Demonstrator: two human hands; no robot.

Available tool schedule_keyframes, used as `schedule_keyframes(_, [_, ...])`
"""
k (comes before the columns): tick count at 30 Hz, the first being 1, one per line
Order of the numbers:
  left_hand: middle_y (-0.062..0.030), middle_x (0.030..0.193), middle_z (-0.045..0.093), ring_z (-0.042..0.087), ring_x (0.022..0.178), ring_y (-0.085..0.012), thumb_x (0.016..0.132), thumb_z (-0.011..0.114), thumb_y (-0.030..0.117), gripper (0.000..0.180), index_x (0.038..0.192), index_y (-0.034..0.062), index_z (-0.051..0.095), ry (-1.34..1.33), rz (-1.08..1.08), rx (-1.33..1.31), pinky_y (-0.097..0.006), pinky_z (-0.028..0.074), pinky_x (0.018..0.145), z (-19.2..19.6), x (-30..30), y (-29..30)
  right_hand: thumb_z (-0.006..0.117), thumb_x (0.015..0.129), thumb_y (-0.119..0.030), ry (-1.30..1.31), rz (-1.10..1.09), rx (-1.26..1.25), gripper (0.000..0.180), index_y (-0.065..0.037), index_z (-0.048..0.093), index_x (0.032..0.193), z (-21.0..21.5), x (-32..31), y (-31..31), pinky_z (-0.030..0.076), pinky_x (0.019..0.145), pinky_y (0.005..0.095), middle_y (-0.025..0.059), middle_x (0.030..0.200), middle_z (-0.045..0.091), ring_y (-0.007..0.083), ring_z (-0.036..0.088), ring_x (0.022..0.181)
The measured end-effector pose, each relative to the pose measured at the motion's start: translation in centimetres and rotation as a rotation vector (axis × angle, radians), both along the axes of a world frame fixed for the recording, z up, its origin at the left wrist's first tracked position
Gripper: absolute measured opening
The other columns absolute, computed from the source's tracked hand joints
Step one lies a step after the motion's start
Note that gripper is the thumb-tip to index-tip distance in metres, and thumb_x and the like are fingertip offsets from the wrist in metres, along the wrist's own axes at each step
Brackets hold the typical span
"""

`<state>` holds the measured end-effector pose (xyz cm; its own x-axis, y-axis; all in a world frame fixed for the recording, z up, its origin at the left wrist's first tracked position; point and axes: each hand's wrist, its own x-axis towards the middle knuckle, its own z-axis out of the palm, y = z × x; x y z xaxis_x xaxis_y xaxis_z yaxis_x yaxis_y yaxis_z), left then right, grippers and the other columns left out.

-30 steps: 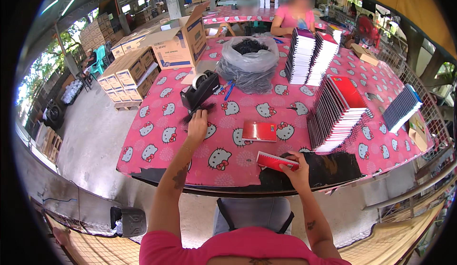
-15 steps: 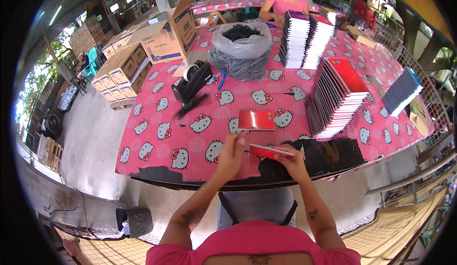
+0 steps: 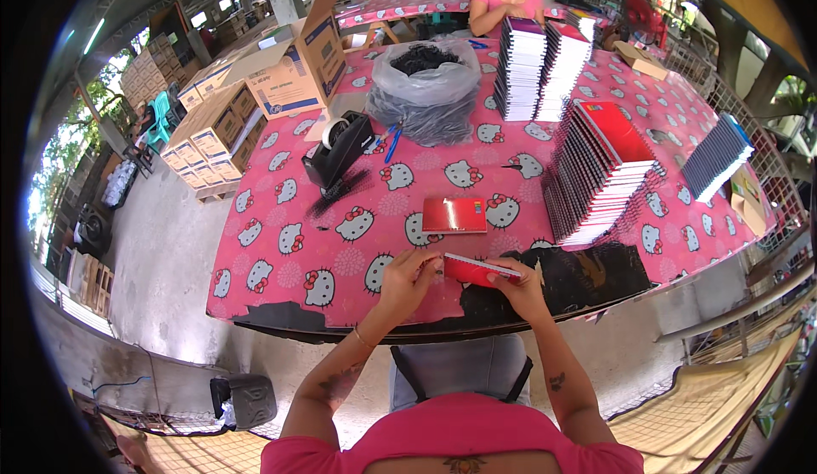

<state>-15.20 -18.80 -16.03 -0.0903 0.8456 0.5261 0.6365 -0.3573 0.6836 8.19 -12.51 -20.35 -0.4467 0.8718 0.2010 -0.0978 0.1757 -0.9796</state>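
Low in the frame's centre, I see my left hand [image 3: 408, 276] and right hand [image 3: 517, 282] both gripping a red notebook [image 3: 473, 270] by its ends, steadying it over the bench [image 3: 281, 244].

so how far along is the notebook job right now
Done: a leaning row of red-covered spiral notebooks on the pink cartoon-print tablecloth. In hand: left hand and right hand grip one red notebook. Left: a single flat red notebook beyond it.
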Motion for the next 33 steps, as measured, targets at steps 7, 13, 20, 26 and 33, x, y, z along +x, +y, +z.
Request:
schedule_keyframes(7, [-0.0119,0.083,0.062,0.062,0.071,-0.0291,0.086,0.069,0.013,0.022,0.105,0.0041,0.063,0.086,-0.145,-0.028,-0.036,0.049,0.060,0.7,-1.6,0.7,0.068,0.086,0.000,-0.136,-0.013,0.098,0.022,0.001,0.067,0.108,0.5,0.2,-0.5,0.047,0.084,0.0252,0.0081,0.099,0.069,0.0125,0.061,0.092])
schedule_keyframes(13, [-0.0136,0.105,0.059,0.062,0.088,-0.0350,0.086,0.068,0.021,0.035,0.115,0.0057,0.059,0.350,-0.258,-0.064,-0.041,0.050,0.074,1.2,-2.3,1.1,0.069,0.086,-0.001,-0.135,-0.031,0.147,0.021,0.001,0.068,0.107,0.7,0.4,-0.7,0.047,0.082,0.0262,0.0089,0.097,0.069,0.0131,0.062,0.090])
schedule_keyframes(20, [-0.0228,0.146,0.038,0.037,0.135,-0.0375,0.090,0.053,0.052,0.075,0.141,-0.0013,0.039,0.734,0.103,0.056,-0.062,0.030,0.102,-1.1,3.4,-3.1,0.072,0.086,-0.008,0.045,-0.219,-0.021,0.025,0.000,0.066,0.109,1.4,-1.1,-2.9,0.049,0.070,0.0220,0.0030,0.092,0.066,0.0065,0.058,0.078])
schedule_keyframes(26, [-0.0195,0.151,0.034,0.031,0.141,-0.0351,0.091,0.050,0.054,0.075,0.143,0.0000,0.038,0.837,0.167,0.040,-0.064,0.023,0.108,3.0,2.7,-0.3,0.070,0.087,-0.004,0.073,-0.228,-0.086,0.021,0.001,0.068,0.108,2.9,-1.8,-3.7,0.045,0.069,0.0197,-0.0004,0.090,0.065,0.0041,0.054,0.077])
schedule_keyframes(33, [-0.0201,0.149,0.036,0.030,0.141,-0.0352,0.088,0.049,0.059,0.082,0.142,-0.0016,0.039,0.923,0.200,0.034,-0.065,0.021,0.107,5.8,4.1,0.6,0.069,0.088,-0.007,0.081,-0.241,-0.086,0.022,0.001,0.068,0.109,3.0,-1.0,-4.0,0.047,0.066,0.0202,0.0002,0.089,0.066,0.0049,0.056,0.076])
